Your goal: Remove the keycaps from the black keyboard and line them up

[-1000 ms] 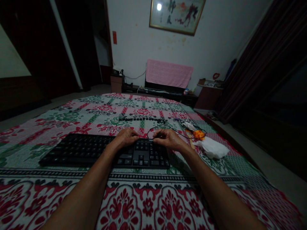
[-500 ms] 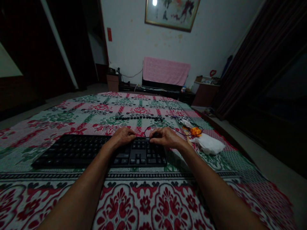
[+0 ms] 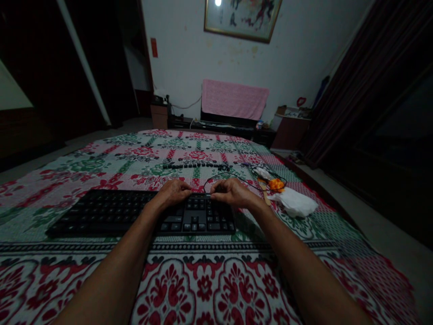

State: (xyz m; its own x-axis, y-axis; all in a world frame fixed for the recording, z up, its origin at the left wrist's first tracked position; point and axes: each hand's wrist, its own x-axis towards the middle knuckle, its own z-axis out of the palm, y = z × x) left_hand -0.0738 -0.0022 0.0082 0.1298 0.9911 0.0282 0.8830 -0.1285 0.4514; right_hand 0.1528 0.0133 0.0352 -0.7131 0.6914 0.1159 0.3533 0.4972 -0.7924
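Computer keyboard [image 3: 115, 214], black, lies on a patterned bedspread [image 3: 204, 284]. At its far edge, the left hand [image 3: 173, 192] has its fingertips drawn together and the right hand [image 3: 233, 192] curls, thumb near fingers; I cannot tell whether either grips anything. Right of these 2 hands lie a crumpled white tissue [image 3: 297, 203] and an orange bundle [image 3: 276, 185]. Beyond, black keycaps [image 3: 190, 166] form a row; farther, a pink towel [image 3: 235, 100] hangs.

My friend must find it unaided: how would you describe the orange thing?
On the flowered cloth, look right of the black keyboard, past the right hand. Just beyond a larger white bundle lies the orange thing; its bright colour sets it apart from white neighbours.
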